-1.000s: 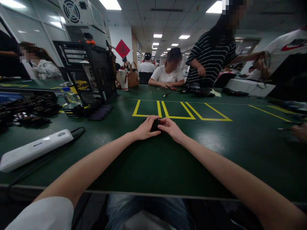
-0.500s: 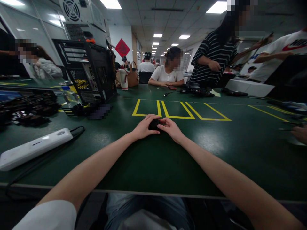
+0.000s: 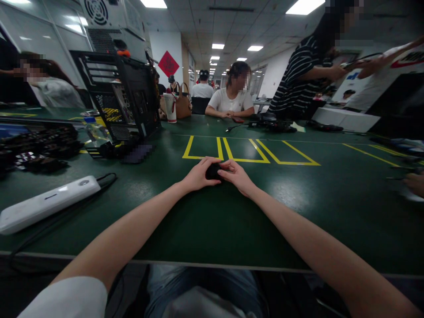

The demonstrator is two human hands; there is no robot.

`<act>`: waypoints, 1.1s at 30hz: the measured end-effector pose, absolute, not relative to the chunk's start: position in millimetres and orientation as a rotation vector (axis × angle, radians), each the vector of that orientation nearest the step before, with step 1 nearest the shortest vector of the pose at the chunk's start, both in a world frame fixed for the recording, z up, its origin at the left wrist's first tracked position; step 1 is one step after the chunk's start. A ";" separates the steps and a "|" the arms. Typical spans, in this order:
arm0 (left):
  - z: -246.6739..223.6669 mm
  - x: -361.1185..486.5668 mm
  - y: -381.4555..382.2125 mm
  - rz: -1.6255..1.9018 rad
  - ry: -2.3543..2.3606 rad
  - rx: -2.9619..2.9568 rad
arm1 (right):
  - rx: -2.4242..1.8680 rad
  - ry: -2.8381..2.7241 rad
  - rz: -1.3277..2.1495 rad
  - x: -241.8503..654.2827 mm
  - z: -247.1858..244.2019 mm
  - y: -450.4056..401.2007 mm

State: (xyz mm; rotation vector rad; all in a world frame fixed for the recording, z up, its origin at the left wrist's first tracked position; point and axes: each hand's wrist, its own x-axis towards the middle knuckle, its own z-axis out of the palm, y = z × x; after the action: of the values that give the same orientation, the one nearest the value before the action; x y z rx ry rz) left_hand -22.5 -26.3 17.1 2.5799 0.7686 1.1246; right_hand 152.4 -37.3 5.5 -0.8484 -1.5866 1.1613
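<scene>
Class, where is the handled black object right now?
In the head view, the black object is central, between the left hand and right hand, nearer than the yellow tape.

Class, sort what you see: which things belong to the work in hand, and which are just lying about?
Apparently in use:
- small black object, between left hand and right hand

Apparently lying about:
- white corded device
- black computer case
- cup
- brown handbag

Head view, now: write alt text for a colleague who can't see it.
The wearer's left hand and right hand hold a small black object between them at a green table. Yellow tape outlines lie just beyond; a long white device lies at left, a black computer case farther back.
</scene>
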 end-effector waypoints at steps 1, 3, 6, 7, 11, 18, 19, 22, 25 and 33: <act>17.2 -22.3 -26.2 1.129 0.766 2.581 | -0.855 -1.588 1.148 152.1 5.4 -37.3; 17.5 -22.1 -26.2 1.127 0.761 2.581 | -0.884 -1.597 1.125 151.6 5.8 -37.4; 18.0 -22.7 -26.4 1.119 0.761 2.574 | -0.906 -1.631 1.120 151.5 6.8 -37.9; 18.2 -23.0 -26.5 1.119 0.763 2.571 | -0.892 -1.641 1.128 151.5 6.9 -38.1; 18.7 -23.6 -27.2 1.125 0.763 2.567 | -0.798 -1.629 1.172 151.5 6.2 -38.7; 20.4 -22.4 -29.5 1.111 0.800 2.559 | -0.858 -1.600 1.114 151.3 5.9 -38.7; 20.7 -22.3 -29.7 1.104 0.806 2.557 | -0.868 -1.596 1.108 151.2 6.2 -38.4; 21.2 -22.3 -29.7 1.089 0.818 2.549 | -0.892 -1.602 1.081 151.0 7.3 -37.7; 21.0 -22.1 -29.1 1.085 0.818 2.548 | -0.912 -1.634 1.081 151.1 8.4 -38.2; 19.4 -22.1 -28.0 1.109 0.804 2.552 | -0.786 -1.616 1.138 151.1 6.3 -40.3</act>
State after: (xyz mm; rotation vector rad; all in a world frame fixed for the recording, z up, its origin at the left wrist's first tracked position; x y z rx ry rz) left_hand -22.1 -28.0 19.4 2.5524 0.8036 1.1093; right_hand 151.1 -40.3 6.3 -0.7862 -1.6163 1.1384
